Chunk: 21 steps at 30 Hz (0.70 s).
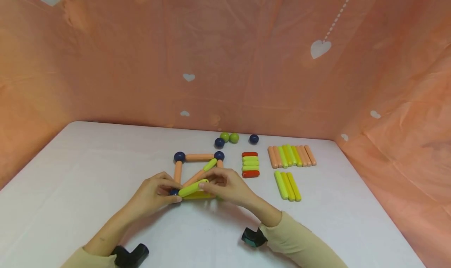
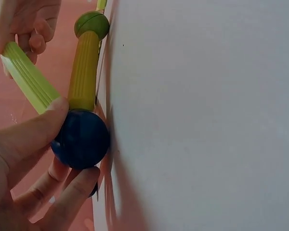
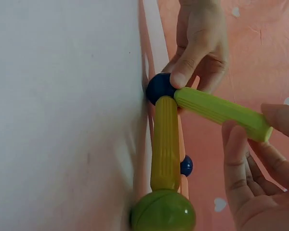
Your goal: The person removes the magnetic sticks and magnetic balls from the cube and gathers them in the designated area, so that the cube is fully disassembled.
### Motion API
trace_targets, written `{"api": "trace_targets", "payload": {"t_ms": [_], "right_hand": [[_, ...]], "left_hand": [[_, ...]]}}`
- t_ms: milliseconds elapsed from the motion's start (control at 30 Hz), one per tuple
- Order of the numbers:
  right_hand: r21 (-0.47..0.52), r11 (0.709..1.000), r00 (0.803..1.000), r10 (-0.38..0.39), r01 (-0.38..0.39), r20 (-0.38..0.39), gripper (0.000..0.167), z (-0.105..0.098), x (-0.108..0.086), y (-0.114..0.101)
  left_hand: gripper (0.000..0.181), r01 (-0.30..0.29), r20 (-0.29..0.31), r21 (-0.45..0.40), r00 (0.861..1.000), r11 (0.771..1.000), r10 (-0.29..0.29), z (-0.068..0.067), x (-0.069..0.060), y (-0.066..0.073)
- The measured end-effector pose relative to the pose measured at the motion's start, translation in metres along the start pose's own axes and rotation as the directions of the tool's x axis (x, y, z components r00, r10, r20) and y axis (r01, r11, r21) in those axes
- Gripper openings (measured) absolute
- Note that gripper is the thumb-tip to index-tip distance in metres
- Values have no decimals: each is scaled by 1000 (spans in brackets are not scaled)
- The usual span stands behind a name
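Observation:
My left hand (image 1: 155,193) grips the dark blue ball (image 2: 82,139) at the frame's near left corner, its thumb against the end of a light green stick. My right hand (image 1: 230,185) pinches the other end of that light green stick (image 3: 221,111), which slants up from the ball. A yellow stick (image 3: 166,144) joins the blue ball to a green ball (image 3: 163,211). Behind the hands, orange sticks (image 1: 199,157) and blue balls (image 1: 179,157) form the far side of the frame. A diagonal of orange and light green pieces (image 1: 210,165) is partly hidden by my right hand.
Loose blue (image 1: 253,139) and green balls (image 1: 234,138) lie behind the frame. To the right are short red (image 1: 250,174) and light green pieces, then a row of longer sticks (image 1: 292,155) with several more sticks (image 1: 287,186) nearer. Patterned cloth (image 1: 225,64) hangs behind the white table (image 1: 88,162).

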State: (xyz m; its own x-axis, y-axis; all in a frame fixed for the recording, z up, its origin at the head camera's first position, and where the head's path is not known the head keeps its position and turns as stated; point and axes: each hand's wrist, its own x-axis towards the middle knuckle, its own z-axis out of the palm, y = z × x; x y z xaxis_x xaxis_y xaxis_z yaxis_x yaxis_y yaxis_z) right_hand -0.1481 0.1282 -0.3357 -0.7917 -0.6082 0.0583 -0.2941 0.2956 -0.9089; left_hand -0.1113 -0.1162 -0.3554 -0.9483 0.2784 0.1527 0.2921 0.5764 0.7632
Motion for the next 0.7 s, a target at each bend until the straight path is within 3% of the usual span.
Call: {"api": "trace_targets", "payload": {"t_ms": [167, 333, 533, 700], "right_hand": [[9, 999, 999, -37, 37, 21, 25, -5, -1, 6], [54, 999, 1000, -9, 9, -2, 25, -10, -4, 10], [69, 997, 992, 52, -45, -113, 25, -25, -19, 15], [110, 991, 966, 97, -73, -241, 26, -52, -36, 22]], "left_hand": [[21, 8, -4, 1, 1000, 1000, -8, 0, 0, 1], [19, 33, -13, 8, 999, 999, -33, 0, -1, 2], [19, 30, -12, 0, 999, 1000, -30, 1, 0, 1], [18, 48, -20, 1, 999, 999, -48, 0, -1, 3]]}}
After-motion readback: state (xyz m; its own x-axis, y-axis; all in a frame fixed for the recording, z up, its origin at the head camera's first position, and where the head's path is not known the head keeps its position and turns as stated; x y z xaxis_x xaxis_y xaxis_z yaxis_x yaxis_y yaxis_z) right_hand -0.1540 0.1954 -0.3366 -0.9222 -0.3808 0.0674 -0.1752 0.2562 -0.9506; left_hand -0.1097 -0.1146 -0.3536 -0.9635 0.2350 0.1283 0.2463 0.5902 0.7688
